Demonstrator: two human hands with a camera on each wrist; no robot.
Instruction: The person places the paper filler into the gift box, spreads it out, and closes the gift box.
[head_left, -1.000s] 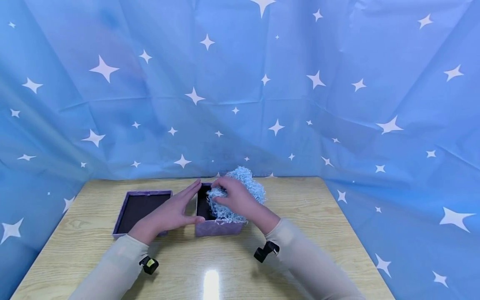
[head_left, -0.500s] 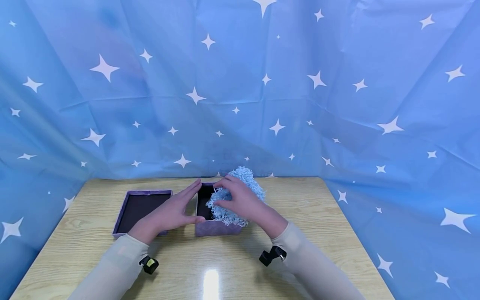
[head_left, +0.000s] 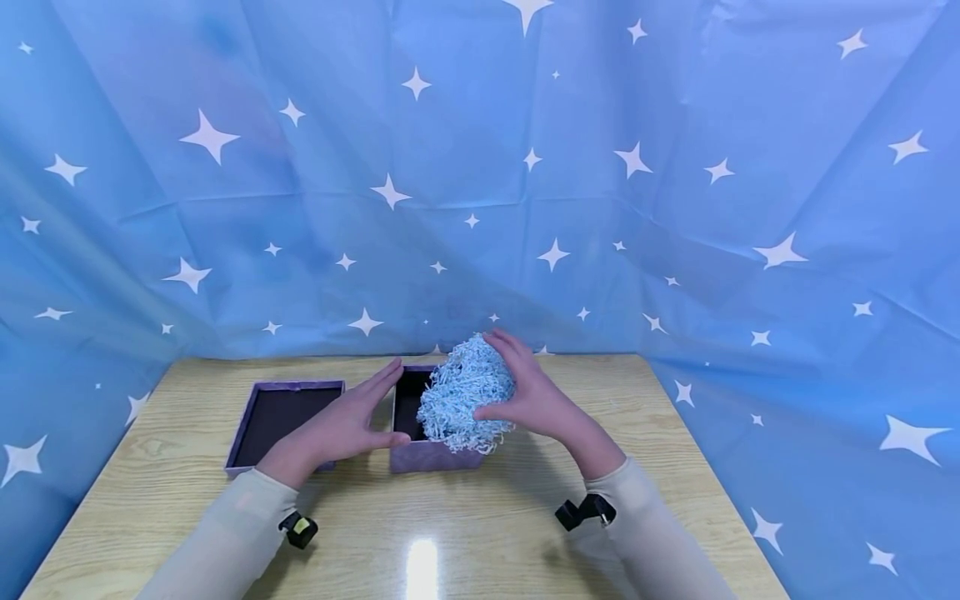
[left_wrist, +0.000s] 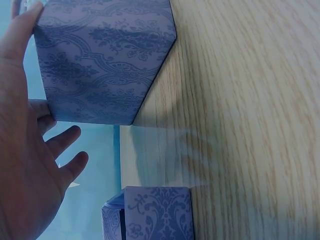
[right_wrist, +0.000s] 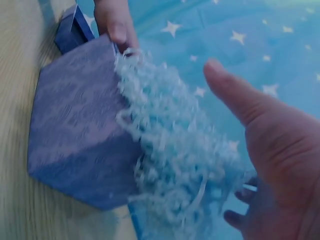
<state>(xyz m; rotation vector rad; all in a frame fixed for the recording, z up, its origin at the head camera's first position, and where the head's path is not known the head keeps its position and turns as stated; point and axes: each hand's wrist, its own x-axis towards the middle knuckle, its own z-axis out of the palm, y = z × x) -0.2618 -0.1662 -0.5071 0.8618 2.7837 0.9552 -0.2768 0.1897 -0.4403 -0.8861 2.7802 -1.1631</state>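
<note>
A purple patterned box (head_left: 437, 457) stands on the table, its dark inside showing at the left. Light-blue shredded paper (head_left: 468, 392) heaps over the box's right part, above the rim. My left hand (head_left: 341, 429) holds the box at its left side, thumb at the front corner and fingers toward the back corner; in the left wrist view the other fingers spread loose. My right hand (head_left: 536, 398) is at the right side of the shredded paper with thumb and fingers apart. In the right wrist view its thumb is clear of the paper; whether the fingertips touch it I cannot tell.
A shallow purple lid (head_left: 285, 425) with a dark inside lies to the left of the box, partly behind the left forearm. The wooden table (head_left: 480, 533) meets a blue curtain (head_left: 480, 208) with white stars at the back and sides.
My right hand has come off the top of the shredded paper and moved right to its side, fingers spreading wider. The left hand and box have stayed put.
</note>
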